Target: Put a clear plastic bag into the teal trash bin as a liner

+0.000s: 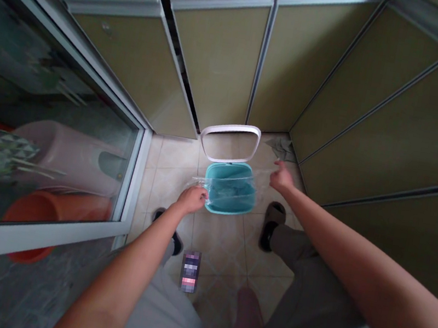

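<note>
A turquoise trash bin [226, 210] stands on the tiled floor between my feet and the cabinets. Behind its back edge, a pale pressing ring [232, 128] is raised. Stretched across the bin's mouth is a clear thin plastic bag [232, 185], its far edges hard to make out. My left hand [193, 200] is closed on the bag's left side, by the bin's left rim. To the right of the bin, my right hand [282, 177] is closed in a pinch, and a faint film of the bag runs toward it.
Olive cabinet doors [214, 58] line the back and right; the left one [127, 61] sits ajar. A grey cloth [282, 146] lies in the corner. At left is a glass door [132, 172], with an orange bucket [33, 206] beyond. A blurred-out dark object [190, 271] is near my feet.
</note>
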Action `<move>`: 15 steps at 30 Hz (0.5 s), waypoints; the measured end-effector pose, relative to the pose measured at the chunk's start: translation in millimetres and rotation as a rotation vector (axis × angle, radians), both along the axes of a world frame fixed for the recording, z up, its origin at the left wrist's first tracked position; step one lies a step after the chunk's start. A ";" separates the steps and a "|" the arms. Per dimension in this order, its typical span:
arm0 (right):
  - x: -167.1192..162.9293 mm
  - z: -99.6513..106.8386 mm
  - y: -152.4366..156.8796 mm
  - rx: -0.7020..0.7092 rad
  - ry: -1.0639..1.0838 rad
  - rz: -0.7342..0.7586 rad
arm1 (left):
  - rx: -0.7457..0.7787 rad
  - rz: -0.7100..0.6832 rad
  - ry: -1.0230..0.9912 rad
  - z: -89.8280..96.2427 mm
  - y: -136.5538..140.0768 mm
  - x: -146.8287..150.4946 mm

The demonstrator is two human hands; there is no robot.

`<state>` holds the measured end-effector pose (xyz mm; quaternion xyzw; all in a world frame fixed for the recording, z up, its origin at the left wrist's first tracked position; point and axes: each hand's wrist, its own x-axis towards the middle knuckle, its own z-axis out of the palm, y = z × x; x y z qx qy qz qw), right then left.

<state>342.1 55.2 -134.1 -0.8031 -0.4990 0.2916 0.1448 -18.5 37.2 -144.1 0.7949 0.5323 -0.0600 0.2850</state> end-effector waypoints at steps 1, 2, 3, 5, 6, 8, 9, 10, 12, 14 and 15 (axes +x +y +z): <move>-4.4 7.7 -5.2 0.064 -0.096 0.074 | -0.013 0.005 -0.012 -1.1 0.3 1.2; -9.7 13.8 -11.9 0.110 -0.150 0.164 | -0.025 0.004 -0.016 -2.2 0.2 2.2; -15.6 17.7 -19.4 0.130 -0.172 0.286 | -0.036 -0.003 -0.014 -3.2 -0.3 2.8; -27.9 19.1 -34.2 0.088 -0.156 0.537 | -0.058 -0.024 0.003 -5.0 -2.7 3.1; -33.6 17.1 -40.4 0.043 -0.143 0.649 | -0.065 -0.038 0.012 -5.9 -4.3 2.8; -42.7 10.5 -49.7 -0.069 -0.154 0.804 | -0.055 -0.075 0.027 -7.3 -8.0 1.6; -45.8 7.2 -52.7 -0.124 -0.178 0.843 | -0.038 -0.097 0.033 -7.9 -9.9 1.0; -48.1 4.6 -54.9 -0.168 -0.207 0.861 | -0.017 -0.119 0.040 -8.3 -11.7 0.4; -50.3 2.2 -57.8 -0.215 -0.259 0.860 | 0.027 -0.154 0.055 -8.7 -14.9 -0.5; -50.2 3.0 -60.0 -0.214 -0.282 0.847 | 0.055 -0.164 0.062 -8.9 -17.4 -0.7; -49.8 4.2 -61.0 -0.209 -0.283 0.843 | 0.062 -0.166 0.061 -8.9 -18.4 -0.7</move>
